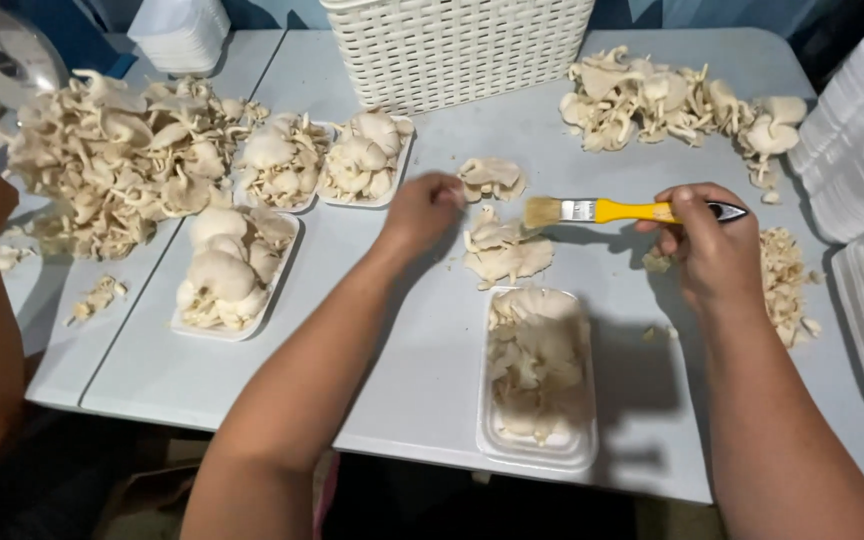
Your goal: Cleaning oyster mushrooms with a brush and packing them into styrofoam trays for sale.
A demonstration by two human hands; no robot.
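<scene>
Above the pale grey table (422, 380), the right hand (709, 245) has its fingers clamped on a yellow-handled paintbrush (612, 211) held level. Just left, the left hand (422, 208) pinches a pale oyster mushroom cluster (491, 177), beyond a white foam tray (537, 450) of mushrooms

I work at a pale grey folding table (252, 390), and a second table (62, 360) of the same colour stands against it at my nine o'clock, with a thin dark seam between them. At twelve o'clock I see a white woven plastic basket (457, 45) before a blue wall (672, 12), and at three o'clock there are stacks of white foam trays (862, 130). The light is strong from above and makes sharp shadows on the table, while the floor (82, 490) under the near edge is dark.
</scene>
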